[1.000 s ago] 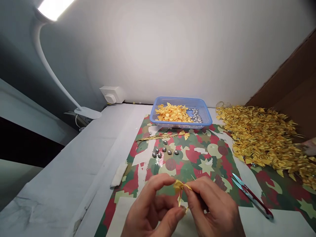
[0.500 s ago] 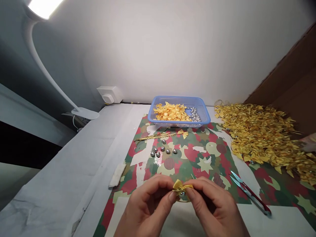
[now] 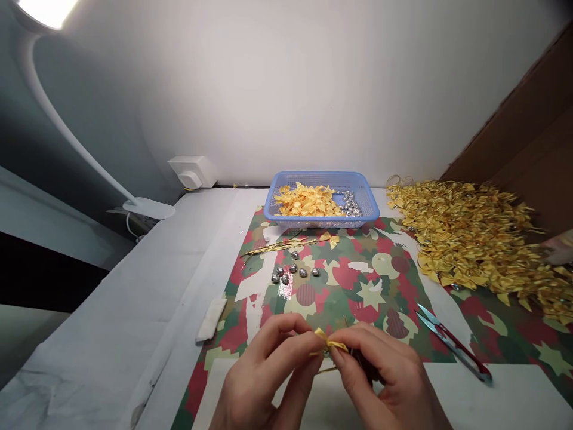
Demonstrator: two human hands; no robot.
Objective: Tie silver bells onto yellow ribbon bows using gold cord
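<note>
Between my two hands is a small yellow ribbon bow (image 3: 330, 343) with gold cord, partly covered by my fingers. My left hand (image 3: 273, 370) pinches its left side between thumb and fingers. On the other side, the thumb and forefinger of my right hand (image 3: 380, 370) grip the bow's right loop. A silvery bell shows only as a glint under the bow. Farther back on the patterned sheet lie several silver bells (image 3: 293, 269), a bundle of gold cords (image 3: 282, 246) and a loose yellow bow (image 3: 330, 240).
A blue basket (image 3: 321, 222) holds yellow bows and silver bells by the wall. Finished-looking gold bows with cords are heaped (image 3: 474, 239) at right. Red-handled thread snips (image 3: 454, 344) lie right of my hands. A white clip lamp (image 3: 147, 207) stands left, near a folded white cloth (image 3: 211, 319).
My left fingers have shifted over the bow, covering more of its left side and the bell. The bow has turned somewhat, and a cord end now sticks up by my right forefinger.
</note>
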